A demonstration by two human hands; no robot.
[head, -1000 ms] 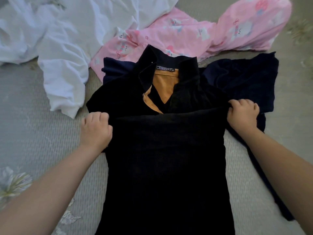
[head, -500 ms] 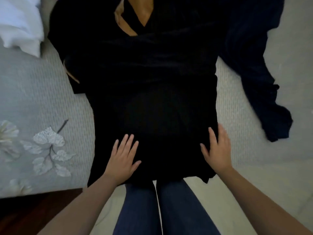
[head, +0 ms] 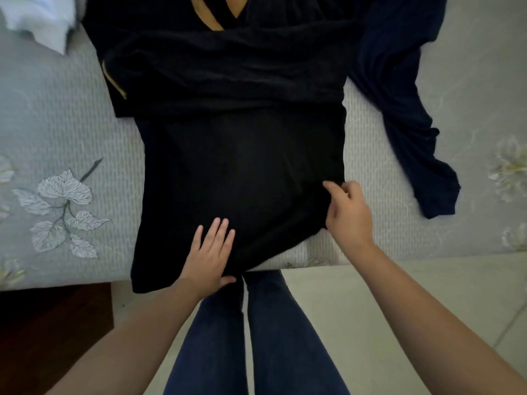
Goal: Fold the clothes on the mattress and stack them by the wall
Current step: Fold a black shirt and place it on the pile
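The black shirt (head: 242, 155) lies flat on the mattress (head: 65, 115), its hem hanging over the near edge. The left hand (head: 209, 252) rests flat on the lower part of the shirt, fingers straight and close together. The right hand (head: 346, 212) is at the shirt's right side edge, fingers curled and pinching the cloth there. The shirt is dark, soft, ribbed-looking fabric with mustard-yellow lining at the neck, which is cut off by the top of the view. A navy garment (head: 405, 109) lies crumpled just right of it, partly under it. A white cloth (head: 40, 18) shows at the upper left, mostly out of frame. The mattress cover is grey, quilted, printed with pale leaves.
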